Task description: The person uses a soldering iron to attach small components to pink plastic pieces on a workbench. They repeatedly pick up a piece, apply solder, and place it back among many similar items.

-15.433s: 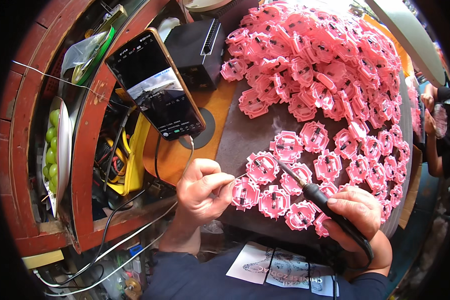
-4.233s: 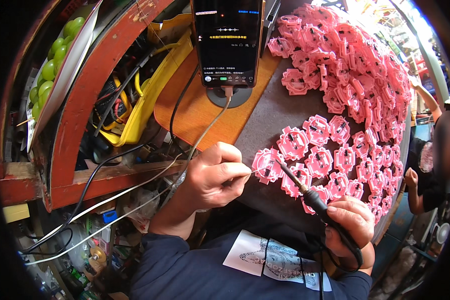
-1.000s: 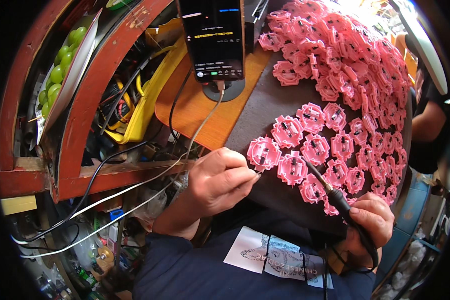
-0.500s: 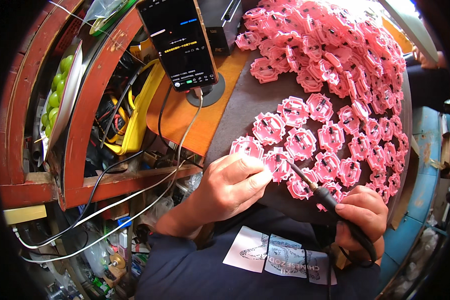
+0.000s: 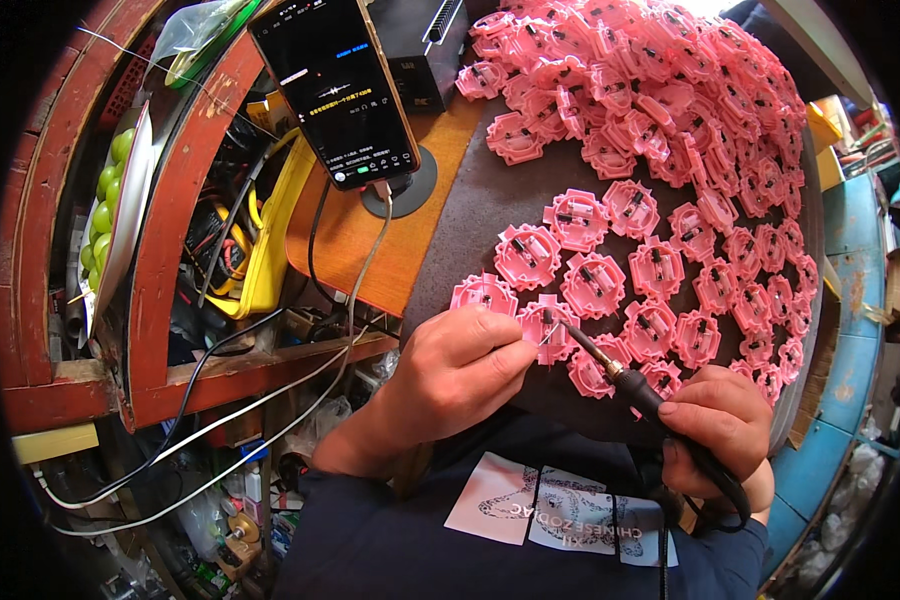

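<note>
My right hand is wrapped round the black handle of a soldering iron. The iron's tip meets a small pink plastic housing with dark parts inside, lying in the nearest row. My left hand is closed in a pinch beside that housing. A thin silvery strand, which looks like solder wire, sticks out from its fingertips toward the iron's tip. Just above the left fingers lies another pink housing, partly covered by the hand.
More pink housings lie spread over the dark tabletop, with a large heap behind. At the left, a phone stands on a round holder by a black box. Cables, a yellow container and a red wooden frame fill the left side.
The whole view has shifted slightly, so the table things sit a little further left. Both hands stay at the same housing, the iron's tip still on it.
</note>
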`<state>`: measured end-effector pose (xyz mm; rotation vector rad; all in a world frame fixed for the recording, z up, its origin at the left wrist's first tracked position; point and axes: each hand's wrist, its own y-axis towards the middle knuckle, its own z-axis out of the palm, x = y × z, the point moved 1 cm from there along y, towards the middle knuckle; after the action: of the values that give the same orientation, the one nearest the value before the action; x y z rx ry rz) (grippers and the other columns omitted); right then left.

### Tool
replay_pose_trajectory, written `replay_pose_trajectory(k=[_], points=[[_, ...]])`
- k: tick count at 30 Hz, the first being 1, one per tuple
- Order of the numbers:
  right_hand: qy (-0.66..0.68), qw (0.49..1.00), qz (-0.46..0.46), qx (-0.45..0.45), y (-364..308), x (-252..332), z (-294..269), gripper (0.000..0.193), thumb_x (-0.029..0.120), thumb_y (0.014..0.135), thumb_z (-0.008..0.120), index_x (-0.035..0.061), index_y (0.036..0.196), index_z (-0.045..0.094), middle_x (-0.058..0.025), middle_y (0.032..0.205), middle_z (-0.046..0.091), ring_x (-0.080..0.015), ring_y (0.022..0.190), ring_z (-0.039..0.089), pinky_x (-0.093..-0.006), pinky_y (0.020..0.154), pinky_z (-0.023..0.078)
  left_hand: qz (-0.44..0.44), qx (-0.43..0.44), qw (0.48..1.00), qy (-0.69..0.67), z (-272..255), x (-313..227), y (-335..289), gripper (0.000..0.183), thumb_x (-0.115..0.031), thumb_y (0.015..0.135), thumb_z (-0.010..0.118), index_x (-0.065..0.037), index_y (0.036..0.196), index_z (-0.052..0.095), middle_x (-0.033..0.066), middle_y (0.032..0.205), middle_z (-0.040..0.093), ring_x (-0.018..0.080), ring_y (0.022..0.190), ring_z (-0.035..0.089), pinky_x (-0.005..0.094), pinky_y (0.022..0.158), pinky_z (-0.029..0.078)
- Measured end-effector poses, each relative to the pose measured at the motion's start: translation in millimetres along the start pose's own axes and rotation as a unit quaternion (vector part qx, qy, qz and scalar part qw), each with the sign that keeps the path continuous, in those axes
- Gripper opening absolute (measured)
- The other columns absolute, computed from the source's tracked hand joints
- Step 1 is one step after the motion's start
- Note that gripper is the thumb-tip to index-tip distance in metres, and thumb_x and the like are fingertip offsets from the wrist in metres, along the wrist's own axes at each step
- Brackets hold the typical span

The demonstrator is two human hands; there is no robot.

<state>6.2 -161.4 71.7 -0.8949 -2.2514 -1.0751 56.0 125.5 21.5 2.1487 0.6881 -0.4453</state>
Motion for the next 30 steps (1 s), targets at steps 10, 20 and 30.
replay_pose_trajectory(k=[10, 20, 30], points=[[-0.026, 1.0, 0.006, 0.014, 4, 4, -1, 0.034, 0.002, 0.07, 0.074, -0.0002, 0.104, 0.072, -0.0126, 0.08, 0.068, -0.0244, 0.057, 0.061, -0.0359, 0.051, 0.049, -0.012, 0.004, 1.0, -0.005, 0, -1, 2, 0.032, 0.007, 0.069, 0.081, -0.001, 0.099, 0.074, 0.01, 0.093, 0.066, 0.0259, 0.074, 0.066, 0.0365, 0.063, 0.054], [-0.01, 1.0, -0.01, -0.017, 0, 1, -1, 0.033, 0.003, 0.072, 0.073, -0.0017, 0.104, 0.071, -0.0137, 0.079, 0.067, -0.0247, 0.057, 0.062, -0.036, 0.051, 0.05, -0.009, -0.051, 0.999, 0.008, -4, -6, -5, 0.03, 0.008, 0.07, 0.082, -0.001, 0.097, 0.074, 0.0089, 0.091, 0.065, 0.025, 0.073, 0.066, 0.0344, 0.062, 0.055], [-0.002, 1.0, -0.013, -0.021, -5, 2, -4, 0.032, 0.007, 0.073, 0.073, -0.0007, 0.104, 0.071, -0.013, 0.077, 0.067, -0.0248, 0.055, 0.061, -0.0353, 0.051, 0.049, 0.003, 0.003, 1.0, -0.011, -5, -9, -7, 0.03, 0.003, 0.073, 0.081, 0.0, 0.1, 0.071, 0.01, 0.097, 0.065, 0.0265, 0.076, 0.066, 0.0366, 0.065, 0.056]])
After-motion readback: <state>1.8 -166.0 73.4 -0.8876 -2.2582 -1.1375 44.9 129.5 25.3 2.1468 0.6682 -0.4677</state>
